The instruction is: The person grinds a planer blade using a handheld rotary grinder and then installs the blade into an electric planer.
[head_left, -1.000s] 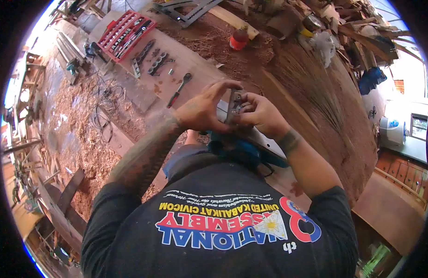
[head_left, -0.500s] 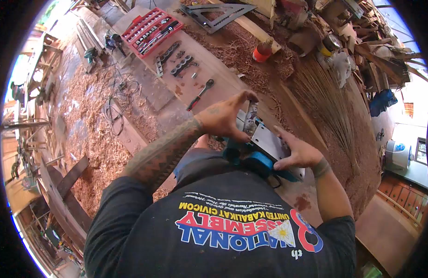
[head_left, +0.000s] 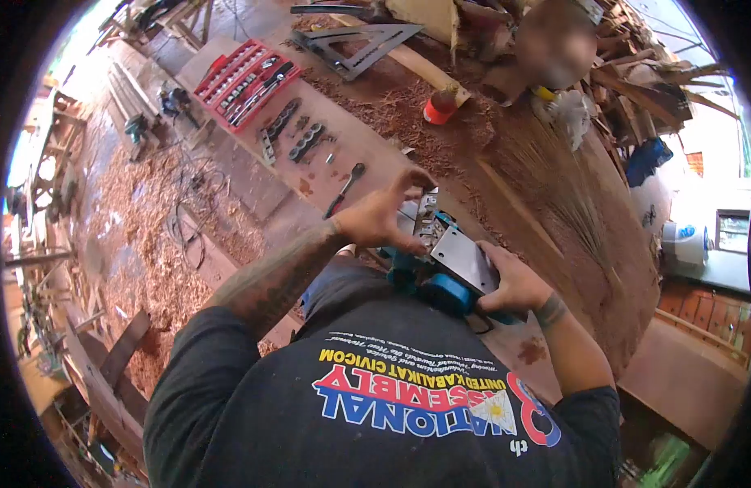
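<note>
A teal electric planer (head_left: pixel 447 293) lies upside down in front of my torso, its flat silver sole plate (head_left: pixel 465 259) facing up. My right hand (head_left: pixel 518 281) grips the sole plate's near end, thumb on one side and fingers on the other. My left hand (head_left: pixel 379 215) curls round a notched metal piece (head_left: pixel 427 218) at the planer's other end, between thumb and fingers. Whether that piece is fixed to the planer I cannot tell. A ratchet wrench (head_left: pixel 345 189) lies on the board just beyond my left hand.
On the long board (head_left: pixel 343 130) lie an open red socket set (head_left: pixel 245 84), socket rails (head_left: pixel 306 142) and a small loose socket (head_left: pixel 330 159). Beyond are a metal triangle square (head_left: pixel 363 47) and an orange-red container (head_left: pixel 439 108). Wood shavings (head_left: pixel 148 220) and a cable (head_left: pixel 184 236) cover the left floor.
The view has shifted, so the board and tools sit further left. The planer and its notched metal piece are turned slightly; both hands keep hold.
</note>
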`<state>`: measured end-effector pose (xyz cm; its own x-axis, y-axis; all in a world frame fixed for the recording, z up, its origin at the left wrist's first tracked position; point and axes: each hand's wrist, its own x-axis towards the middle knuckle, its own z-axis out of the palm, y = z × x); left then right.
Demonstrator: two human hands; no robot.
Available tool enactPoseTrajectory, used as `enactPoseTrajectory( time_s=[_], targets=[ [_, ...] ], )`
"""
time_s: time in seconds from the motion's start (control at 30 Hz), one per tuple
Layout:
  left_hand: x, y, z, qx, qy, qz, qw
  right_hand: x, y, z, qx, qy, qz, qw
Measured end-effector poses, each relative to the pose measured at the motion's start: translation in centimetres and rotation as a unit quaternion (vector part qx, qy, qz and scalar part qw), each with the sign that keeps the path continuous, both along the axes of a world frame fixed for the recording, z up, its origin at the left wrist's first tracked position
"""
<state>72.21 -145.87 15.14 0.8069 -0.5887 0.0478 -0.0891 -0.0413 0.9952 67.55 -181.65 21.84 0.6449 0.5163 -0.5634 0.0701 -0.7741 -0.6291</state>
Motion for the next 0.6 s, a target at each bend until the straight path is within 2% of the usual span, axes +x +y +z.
enactPoseTrajectory(
  time_s=[0.13, 0.2, 0.27, 0.4, 0.47, 0.5, 0.6],
  targets=[
    [2.4, 0.3, -1.0, -0.065, -0.051, -0.04, 0.996, -0.2, 1.5, 3.0, -0.06, -0.045, -0.018, 0.997],
    [3.1, 0.1, -0.9, -0.126, -0.021, -0.063, 0.99, -0.6, 2.1, 4.0, -0.087, -0.1, -0.012, 0.991],
    [3.7, 0.0, -0.8, -0.159, 0.001, -0.09, 0.983, -1.0, 4.4, 6.6, -0.162, -0.149, 0.021, 0.975],
    [4.9, 0.6, -1.7, -0.182, -0.015, -0.131, 0.974, -2.7, 7.3, 8.3, -0.25, -0.218, 0.059, 0.941],
    [5.3, 1.0, -2.8, -0.187, -0.027, -0.153, 0.97, -3.3, 7.2, 7.6, -0.237, -0.22, 0.031, 0.946],
    [4.8, 0.9, -2.9, -0.208, 0.027, -0.163, 0.964, -3.7, 7.0, 7.2, -0.228, -0.222, 0.02, 0.948],
    [4.8, 1.1, -2.9, -0.159, -0.016, -0.173, 0.972, -4.2, 6.9, 6.8, -0.23, -0.222, 0.0, 0.948]
  ],
)
